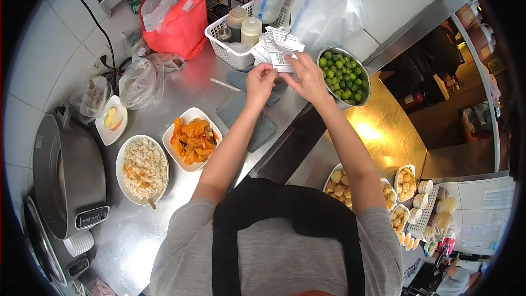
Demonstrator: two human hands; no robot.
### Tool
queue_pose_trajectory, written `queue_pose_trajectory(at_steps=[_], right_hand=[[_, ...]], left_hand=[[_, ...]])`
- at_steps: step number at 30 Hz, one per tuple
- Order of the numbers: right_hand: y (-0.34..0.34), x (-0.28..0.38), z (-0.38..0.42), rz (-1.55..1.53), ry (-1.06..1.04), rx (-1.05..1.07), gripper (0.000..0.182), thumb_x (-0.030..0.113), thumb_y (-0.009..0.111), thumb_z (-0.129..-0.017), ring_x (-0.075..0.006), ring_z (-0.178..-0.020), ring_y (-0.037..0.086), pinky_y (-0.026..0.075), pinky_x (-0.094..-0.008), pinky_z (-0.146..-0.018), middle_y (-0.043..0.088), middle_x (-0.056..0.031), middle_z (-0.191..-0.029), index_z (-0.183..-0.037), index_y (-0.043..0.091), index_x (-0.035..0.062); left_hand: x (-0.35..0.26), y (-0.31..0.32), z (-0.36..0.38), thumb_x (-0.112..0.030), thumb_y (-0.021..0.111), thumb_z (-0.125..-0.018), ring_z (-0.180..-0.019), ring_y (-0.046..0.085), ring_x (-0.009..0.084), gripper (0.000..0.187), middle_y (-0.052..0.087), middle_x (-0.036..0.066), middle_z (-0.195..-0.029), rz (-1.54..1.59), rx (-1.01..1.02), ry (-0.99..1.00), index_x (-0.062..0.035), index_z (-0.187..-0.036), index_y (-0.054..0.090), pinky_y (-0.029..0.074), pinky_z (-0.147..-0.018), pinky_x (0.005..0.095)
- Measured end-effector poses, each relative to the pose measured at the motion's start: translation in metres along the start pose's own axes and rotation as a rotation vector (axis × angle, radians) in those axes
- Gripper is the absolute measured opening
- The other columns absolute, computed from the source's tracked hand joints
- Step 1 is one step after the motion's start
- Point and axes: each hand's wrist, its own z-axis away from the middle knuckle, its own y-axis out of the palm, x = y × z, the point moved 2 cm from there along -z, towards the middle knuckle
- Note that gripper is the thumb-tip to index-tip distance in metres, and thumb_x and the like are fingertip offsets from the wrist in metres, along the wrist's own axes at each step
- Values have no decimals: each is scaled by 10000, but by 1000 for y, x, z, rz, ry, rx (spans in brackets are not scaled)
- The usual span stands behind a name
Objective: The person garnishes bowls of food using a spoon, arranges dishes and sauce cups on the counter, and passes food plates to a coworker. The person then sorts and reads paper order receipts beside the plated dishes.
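Paper order slips [282,57] with printed lines are bunched on a thin metal spike in front of a white basket. My right hand [308,81] has its thumb and fingers closed on the lower right of the slips. Close beside it, my left hand [261,83] is pinched at the slips' lower left edge; what lies between its fingertips is too small to make out. Under my left forearm lies a grey cloth [246,120], with a white-handled utensil [226,85] near it. A steel bowl of small green limes [342,77] stands right of my right hand.
On the steel counter are a bowl of rice [143,170], a dish of orange-sauced food [194,140] and a small fruit dish [112,120]. The white basket [233,57] holds sauce bottles. A red bag [178,24] stands behind; more filled bowls [405,182] sit at right.
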Motion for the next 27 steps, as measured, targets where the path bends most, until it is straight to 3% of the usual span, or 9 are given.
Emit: queue_pose_trajectory(at_steps=[3,5,6,8,12,16,21,23,27], right_hand=[[5,-3,3,19,-26,-23,205,25,605,-706,-316,-788,586,487,-360,-679,553,-138,-997,-911,596,34],[6,-9,2,-2,81,-99,155,29,600,-730,-322,-765,581,480,-367,-660,568,-137,-927,-884,599,17],[7,-12,0,-2,81,-100,155,29,600,-730,-322,-765,581,480,-367,-660,568,-137,-927,-884,599,17],[4,-18,-5,-71,232,-141,123,20,585,-752,-333,-745,576,474,-372,-642,570,-143,-865,-873,600,7],[1,-17,-9,-91,206,-168,122,9,573,-761,-339,-734,574,470,-374,-630,566,-149,-860,-880,597,6],[-1,-18,-9,-88,204,-188,138,-2,568,-758,-336,-737,575,470,-371,-630,564,-147,-865,-893,592,10],[-1,-17,-10,-88,155,-187,176,-26,566,-749,-328,-741,575,470,-367,-635,560,-143,-867,-919,587,16],[0,-17,-9,-100,136,-220,185,-55,553,-759,-282,-709,561,448,-320,-618,552,-132,-819,-927,593,10],[0,-17,-9,-86,124,-232,201,-61,551,-758,-283,-720,566,452,-319,-626,556,-133,-831,-939,594,15]], left_hand=[[-8,5,-1,-60,579,-792,-598,512,62,86,595,34,-738,-21,61,128,8,-844,585,403,-526,193],[-14,4,-1,-36,586,-770,-637,515,81,133,601,58,-793,-165,-30,376,25,-889,586,418,-575,213],[-16,2,-4,-36,586,-770,-637,515,81,133,601,58,-793,-165,-29,377,25,-889,586,418,-575,213],[-17,-12,-18,-26,589,-753,-664,522,103,181,602,70,-818,-235,-268,403,30,-924,590,436,-612,238],[-9,-14,-33,-41,646,-707,-633,522,110,230,604,73,-789,-302,-196,276,25,-921,596,448,-607,254],[-16,-7,-30,-45,665,-715,-639,519,80,218,608,35,-758,-343,-199,269,13,-914,599,436,-612,220],[-3,-7,-35,-16,673,-717,-604,487,52,223,545,-7,-667,-174,-161,147,16,-917,580,390,-555,178],[-2,-7,-35,-9,667,-722,-597,480,48,212,545,-9,-667,-152,-161,137,18,-911,574,382,-549,175],[2,-6,-30,12,651,-731,-608,482,47,192,549,-3,-688,-134,-166,152,11,-893,550,386,-559,172]])
